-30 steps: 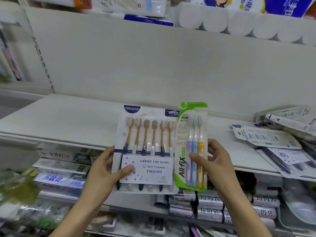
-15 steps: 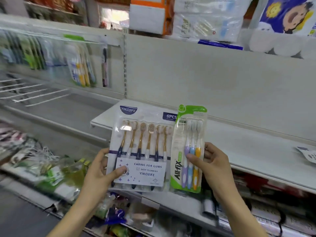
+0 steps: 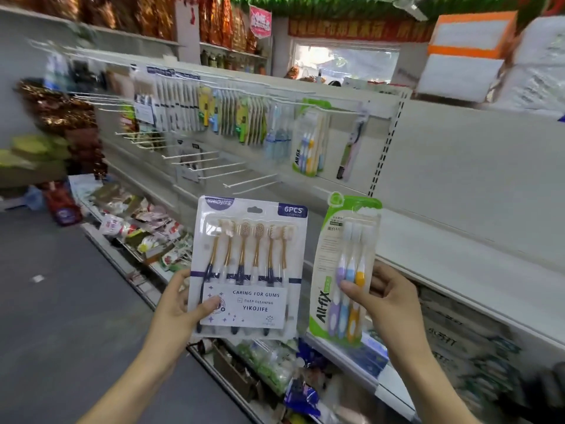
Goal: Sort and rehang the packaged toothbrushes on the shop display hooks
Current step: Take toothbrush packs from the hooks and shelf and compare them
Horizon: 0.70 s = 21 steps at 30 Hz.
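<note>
My left hand (image 3: 180, 304) grips the lower left edge of a wide six-brush Yikojife pack (image 3: 249, 264), thumb on its white label. My right hand (image 3: 383, 301) pinches a narrow green All-fix pack (image 3: 345, 270) of three brushes, thumb across the handles. Both packs are upright and side by side, a small gap between them, in front of the shelf. Behind them, a matching green All-fix pack (image 3: 308, 142) hangs on the display hooks among several other hung toothbrush packs (image 3: 189, 108). Bare white hooks (image 3: 226, 171) stick out below those.
A white shelf (image 3: 458, 270) runs to the right behind my right hand. Lower shelves (image 3: 146, 231) hold mixed packaged goods. White boxes (image 3: 464, 56) sit on top at the upper right. The grey aisle floor (image 3: 61, 301) lies to the left.
The view has swung left and up, so the hook display with hung packs now shows behind. Both hands have kept their packs, which have drawn slightly apart.
</note>
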Tool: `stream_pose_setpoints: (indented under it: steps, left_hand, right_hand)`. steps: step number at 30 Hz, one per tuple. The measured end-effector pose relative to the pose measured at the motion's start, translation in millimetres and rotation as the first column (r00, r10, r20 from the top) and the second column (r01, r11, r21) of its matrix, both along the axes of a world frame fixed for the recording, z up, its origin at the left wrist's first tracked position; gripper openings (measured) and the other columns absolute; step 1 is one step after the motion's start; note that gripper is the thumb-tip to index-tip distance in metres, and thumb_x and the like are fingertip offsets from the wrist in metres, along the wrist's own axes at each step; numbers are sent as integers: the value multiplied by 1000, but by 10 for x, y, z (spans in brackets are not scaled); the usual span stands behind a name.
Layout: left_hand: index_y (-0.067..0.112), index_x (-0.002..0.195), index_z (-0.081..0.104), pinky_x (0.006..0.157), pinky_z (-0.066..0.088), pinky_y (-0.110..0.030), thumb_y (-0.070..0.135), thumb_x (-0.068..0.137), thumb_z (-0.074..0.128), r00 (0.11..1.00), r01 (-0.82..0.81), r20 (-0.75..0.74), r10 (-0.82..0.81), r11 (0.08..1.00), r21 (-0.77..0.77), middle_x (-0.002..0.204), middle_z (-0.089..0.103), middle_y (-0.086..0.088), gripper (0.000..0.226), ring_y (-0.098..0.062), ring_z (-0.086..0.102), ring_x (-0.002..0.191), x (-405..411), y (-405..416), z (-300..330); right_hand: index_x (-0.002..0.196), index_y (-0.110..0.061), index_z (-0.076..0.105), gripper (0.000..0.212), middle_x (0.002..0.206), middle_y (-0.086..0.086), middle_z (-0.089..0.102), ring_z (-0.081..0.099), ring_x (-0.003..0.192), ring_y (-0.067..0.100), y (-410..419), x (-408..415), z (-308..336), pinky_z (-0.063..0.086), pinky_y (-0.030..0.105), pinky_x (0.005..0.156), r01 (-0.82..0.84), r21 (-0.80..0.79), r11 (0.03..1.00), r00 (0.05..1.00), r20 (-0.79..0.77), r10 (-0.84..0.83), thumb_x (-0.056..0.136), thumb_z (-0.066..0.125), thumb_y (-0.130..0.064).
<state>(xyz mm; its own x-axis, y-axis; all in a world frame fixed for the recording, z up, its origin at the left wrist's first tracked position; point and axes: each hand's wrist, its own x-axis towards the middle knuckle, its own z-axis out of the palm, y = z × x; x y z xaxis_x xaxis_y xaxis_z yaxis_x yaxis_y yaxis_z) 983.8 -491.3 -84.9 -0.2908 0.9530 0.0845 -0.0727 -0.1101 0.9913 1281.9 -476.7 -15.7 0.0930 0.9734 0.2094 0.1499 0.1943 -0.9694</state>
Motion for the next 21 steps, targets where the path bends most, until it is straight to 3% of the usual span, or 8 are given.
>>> stream_pose_setpoints:
  steps: [7, 10, 13, 21]
  left_hand:
    - [14, 124, 55, 66, 58, -19, -7, 83, 70, 998, -54, 26, 53, 998, 40, 101, 76, 0, 48, -11, 74, 87, -688, 94, 52]
    - [12, 122, 55, 69, 60, -24, -8, 82, 70, 997, -66, 46, 64, 997, 50, 103, 76, -7, 48, -19, 74, 91, -911, 259, 52]
    - [12, 122, 54, 73, 62, -32, -5, 80, 72, 996, -75, 53, 72, 996, 55, 106, 75, -9, 49, -26, 73, 96, -1115, 487, 33]
    - [10, 127, 53, 67, 58, -19, -9, 81, 69, 996, -84, 23, 83, 992, 92, 111, 71, -12, 52, -17, 73, 93, -1500, 1361, 78]
  right_hand:
    - [105, -13, 73, 27, 95, -1, 79, 75, 90, 16, 367, -717, 48, 60, 28, 78, -92, 25, 995, 995, 24, 92, 81, 79, -5]
    - [106, -13, 72, 26, 95, 0, 78, 75, 89, 18, 595, -933, 53, 59, 34, 81, -108, 23, 994, 993, 43, 106, 82, 79, -6]
    - [103, -15, 72, 24, 93, -3, 78, 75, 87, 14, 863, -1106, 59, 58, 31, 79, -121, 34, 992, 992, 52, 119, 82, 79, -7]
    - [104, -12, 72, 25, 94, -1, 79, 75, 89, 16, 1815, -1518, 39, 59, 24, 76, -111, 92, 990, 994, 21, 109, 81, 79, -6]
